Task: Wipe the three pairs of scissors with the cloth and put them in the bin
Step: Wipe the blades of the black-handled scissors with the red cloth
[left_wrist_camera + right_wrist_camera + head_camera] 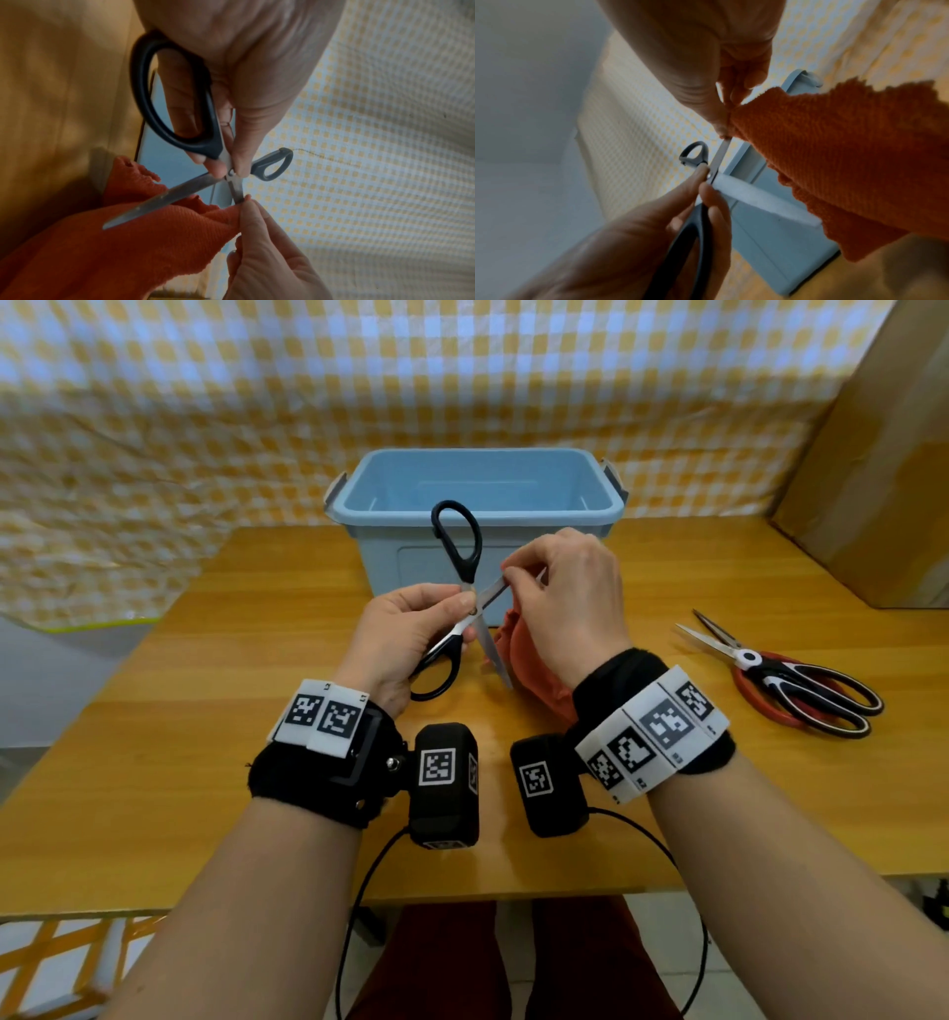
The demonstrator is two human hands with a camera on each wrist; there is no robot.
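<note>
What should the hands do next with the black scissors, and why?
Probably slide the orange cloth along the blade towards its tip. The right hand pinches the cloth round one blade of the open black scissors, which the left hand grips near the pivot; the blue bin looks empty.

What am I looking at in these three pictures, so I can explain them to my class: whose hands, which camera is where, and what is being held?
No machine here: a person works with bare hands, wearing a camera on the head and one on each wrist. The head view looks down at a wooden table; the other two look along each hand. The left hand grips open black-handled scissors near the pivot. The right hand pinches an orange cloth around one blade, wiping it. Behind stands a blue bin, with nothing visible inside. To the right, two more pairs of scissors lie stacked on the table.
</note>
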